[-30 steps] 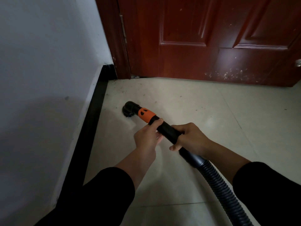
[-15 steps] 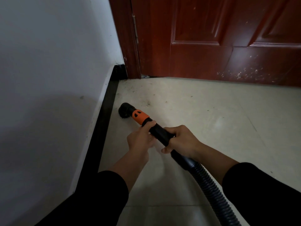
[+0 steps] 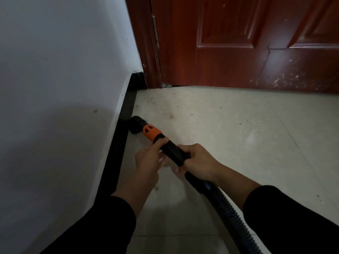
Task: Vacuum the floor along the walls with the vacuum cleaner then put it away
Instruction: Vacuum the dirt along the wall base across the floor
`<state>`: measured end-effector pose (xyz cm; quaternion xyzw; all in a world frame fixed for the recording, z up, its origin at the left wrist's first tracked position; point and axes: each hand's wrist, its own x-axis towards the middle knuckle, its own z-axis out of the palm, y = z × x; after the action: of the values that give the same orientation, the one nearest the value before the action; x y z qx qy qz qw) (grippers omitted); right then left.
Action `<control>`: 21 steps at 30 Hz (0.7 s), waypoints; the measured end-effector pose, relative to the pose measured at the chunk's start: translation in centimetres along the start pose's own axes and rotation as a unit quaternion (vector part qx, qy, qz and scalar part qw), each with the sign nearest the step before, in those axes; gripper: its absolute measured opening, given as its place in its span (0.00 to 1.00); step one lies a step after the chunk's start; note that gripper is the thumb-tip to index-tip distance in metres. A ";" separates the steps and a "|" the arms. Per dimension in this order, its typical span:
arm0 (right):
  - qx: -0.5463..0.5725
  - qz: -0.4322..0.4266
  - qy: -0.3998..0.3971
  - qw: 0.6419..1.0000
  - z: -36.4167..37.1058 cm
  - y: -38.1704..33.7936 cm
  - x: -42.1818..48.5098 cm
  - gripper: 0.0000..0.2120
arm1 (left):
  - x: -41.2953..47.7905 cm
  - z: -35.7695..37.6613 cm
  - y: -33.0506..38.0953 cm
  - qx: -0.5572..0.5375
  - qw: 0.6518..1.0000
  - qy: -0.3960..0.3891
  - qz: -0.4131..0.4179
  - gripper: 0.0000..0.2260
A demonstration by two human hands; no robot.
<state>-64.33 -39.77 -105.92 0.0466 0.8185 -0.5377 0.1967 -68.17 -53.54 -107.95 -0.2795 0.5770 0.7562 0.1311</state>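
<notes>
nozzle (image 3: 136, 126) has moved up against black skirting board (image 3: 117, 143) | left hand (image 3: 148, 159) grips wand (image 3: 171, 150) | right hand (image 3: 199, 162) grips wand nearer hose (image 3: 229, 215)

A glossy red-brown wooden door (image 3: 256, 43) with raised rectangular panels fills the top of the view. Pale specks (image 3: 286, 79) fleck its lower right part. Along its left edge stands a matching red-brown wooden door frame (image 3: 145, 43), with a narrow metal hinge (image 3: 156, 32) in the seam between the two. A black skirting board (image 3: 117, 147) runs from the foot of the frame toward the camera.
</notes>
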 end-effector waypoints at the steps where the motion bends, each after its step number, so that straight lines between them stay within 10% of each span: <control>1: -0.002 -0.003 -0.014 1.000 -0.1 0.0 0.1 0.17 | 0.2 -0.2 0.1 0.005 1.000 -0.008 0.001 0.14; 21: -0.071 -0.069 0.028 0.995 1.4 0.6 1.9 0.12 | 2.9 -1.0 -0.1 0.003 0.999 -0.026 0.024 0.05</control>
<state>-65.51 -41.07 -107.65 -0.0089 0.8611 -0.4890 0.1391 -70.21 -54.79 -109.91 -0.2451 0.5822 0.7644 0.1286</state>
